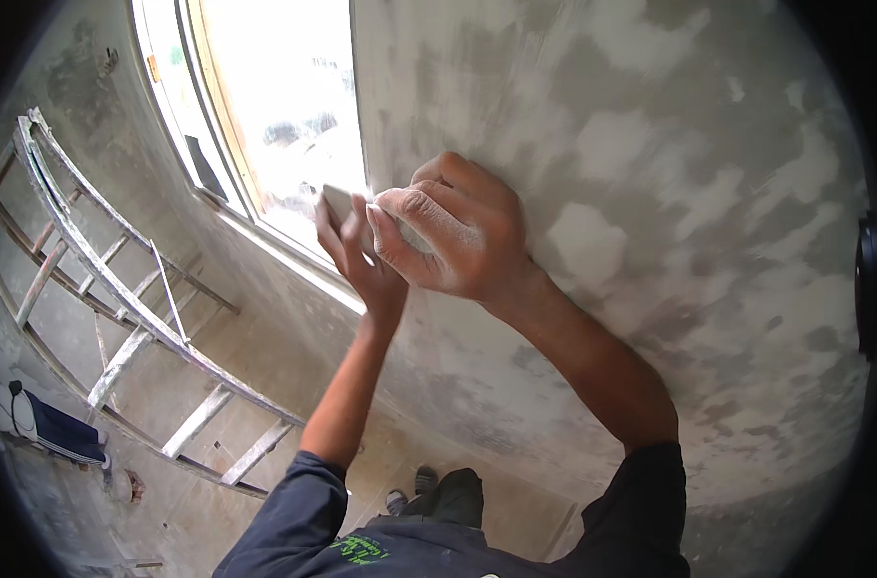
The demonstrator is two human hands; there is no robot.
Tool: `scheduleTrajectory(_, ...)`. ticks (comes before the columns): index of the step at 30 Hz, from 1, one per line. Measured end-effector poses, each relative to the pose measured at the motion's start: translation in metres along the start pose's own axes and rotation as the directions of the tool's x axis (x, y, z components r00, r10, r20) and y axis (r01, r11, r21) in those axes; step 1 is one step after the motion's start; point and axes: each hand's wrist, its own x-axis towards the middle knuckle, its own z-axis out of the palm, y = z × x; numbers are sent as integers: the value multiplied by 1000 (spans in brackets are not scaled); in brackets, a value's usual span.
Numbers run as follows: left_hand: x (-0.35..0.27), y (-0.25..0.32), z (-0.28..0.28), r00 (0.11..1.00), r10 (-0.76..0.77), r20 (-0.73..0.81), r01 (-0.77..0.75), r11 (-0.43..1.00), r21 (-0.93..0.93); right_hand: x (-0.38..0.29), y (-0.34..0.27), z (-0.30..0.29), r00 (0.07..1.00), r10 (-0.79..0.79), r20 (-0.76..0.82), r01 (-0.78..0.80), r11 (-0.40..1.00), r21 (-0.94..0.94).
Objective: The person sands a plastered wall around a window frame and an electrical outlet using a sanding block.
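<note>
My left hand [369, 264] is raised at the window's side edge, its fingers around a flat grey piece [337, 202]. That piece is blurred; it could be a sanding block or folded sandpaper. Close beside it, my right hand [460, 224] is up against the patchy plastered wall [590, 238], at the corner of the window opening. White dust coats its fingers. Thumb and index fingertip nearly meet, and whether something thin is between them cannot be told. The window [286, 108] is bright and overexposed behind the left hand.
A paint-splattered wooden stepladder [127, 296] stands to the left on the dusty floor [265, 354]. Dark blue cloth with white edging [62, 426] hangs at the far left. A pale window sill [294, 267] runs below the opening. My feet [409, 491] are on the floor below.
</note>
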Motion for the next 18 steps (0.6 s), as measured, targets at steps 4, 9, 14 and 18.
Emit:
scheduleTrajectory(4,-11,-18,-4,1000,18,9,-18,999,-35,2,-2,2,1000,-3,-13,3,1000,8)
scheduleTrajectory(9,-92,-28,-30,998,14,62,-15,1000,17,5,-2,2,1000,4,-1,-4,1000,-6)
scheduleTrajectory(14,-9,-16,0,999,-27,-19,26,1000,-10,4,1,-1,1000,1,29,-1,1000,-15)
scheduleTrajectory(18,30,5,5,999,-36,-41,32,993,-114,4,-3,0,1000,15,-9,-15,1000,-2)
